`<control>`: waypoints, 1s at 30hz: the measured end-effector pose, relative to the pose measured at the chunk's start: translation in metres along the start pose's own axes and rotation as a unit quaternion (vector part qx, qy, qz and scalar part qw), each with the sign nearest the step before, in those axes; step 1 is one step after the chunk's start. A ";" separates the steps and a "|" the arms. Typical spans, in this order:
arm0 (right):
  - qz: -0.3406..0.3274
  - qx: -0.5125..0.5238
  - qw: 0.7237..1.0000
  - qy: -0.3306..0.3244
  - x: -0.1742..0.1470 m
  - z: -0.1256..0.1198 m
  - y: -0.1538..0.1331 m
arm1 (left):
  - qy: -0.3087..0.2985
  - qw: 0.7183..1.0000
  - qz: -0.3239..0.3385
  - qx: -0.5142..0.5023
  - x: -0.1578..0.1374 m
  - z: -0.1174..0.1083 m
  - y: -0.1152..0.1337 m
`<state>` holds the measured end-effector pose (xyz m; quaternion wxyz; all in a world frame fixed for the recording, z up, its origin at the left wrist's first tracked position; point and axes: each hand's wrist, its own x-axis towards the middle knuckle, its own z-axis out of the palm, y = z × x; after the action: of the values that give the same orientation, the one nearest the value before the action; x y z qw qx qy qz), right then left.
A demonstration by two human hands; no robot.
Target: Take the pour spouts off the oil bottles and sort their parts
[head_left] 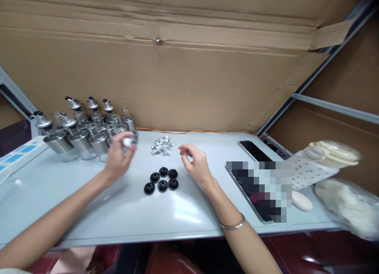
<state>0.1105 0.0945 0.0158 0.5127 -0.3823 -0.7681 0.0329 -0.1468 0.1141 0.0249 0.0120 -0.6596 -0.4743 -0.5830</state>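
Note:
My left hand is raised beside the bottles, with thumb and fingers closed around a small silver pourer part, which is smeared by motion. My right hand hovers to the right of the loose parts with its fingers curled in a pinch; a small pale bit shows near the fingertips, too small to name. Between the hands lies a pile of small silver spout pieces. Nearer to me, several round black rubber stoppers rest on the table.
Glass bottles with steel sleeves stand at the left, several topped by pourers. A white power strip lies at the left edge. On the right are a phone, a partly blurred tablet, a cream bottle and a plastic bag.

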 end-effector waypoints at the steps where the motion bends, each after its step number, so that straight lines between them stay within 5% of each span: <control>1: -0.001 0.002 1.000 0.001 0.000 0.000 0.000 | -0.085 0.996 0.029 -0.002 -0.014 0.006 0.007; 3: -0.005 0.009 1.000 -0.008 0.000 -0.001 -0.001 | -0.192 0.979 0.073 0.001 -0.036 0.016 0.017; 5: -0.012 0.016 0.999 -0.034 0.000 -0.002 -0.002 | -0.234 0.967 0.098 0.004 -0.048 0.019 0.021; 12: -0.072 0.037 0.989 -0.121 -0.002 0.003 -0.017 | -0.227 0.956 0.184 -0.022 -0.065 0.012 0.026; 18: -0.018 0.036 0.973 -0.228 -0.008 0.010 -0.027 | -0.218 0.944 0.248 -0.008 -0.072 0.010 0.025; 24: -0.051 0.036 0.977 -0.202 -0.010 0.012 -0.028 | -0.217 0.943 0.253 -0.005 -0.067 0.007 0.028; 30: -0.126 0.029 0.982 -0.134 -0.009 0.016 -0.022 | -0.286 0.938 0.192 0.028 -0.055 0.002 0.032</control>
<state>0.0867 0.0788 0.0112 0.4159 -0.2593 -0.8707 0.0411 -0.1177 0.0639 -0.0009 0.0055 -0.8764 -0.3381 -0.3429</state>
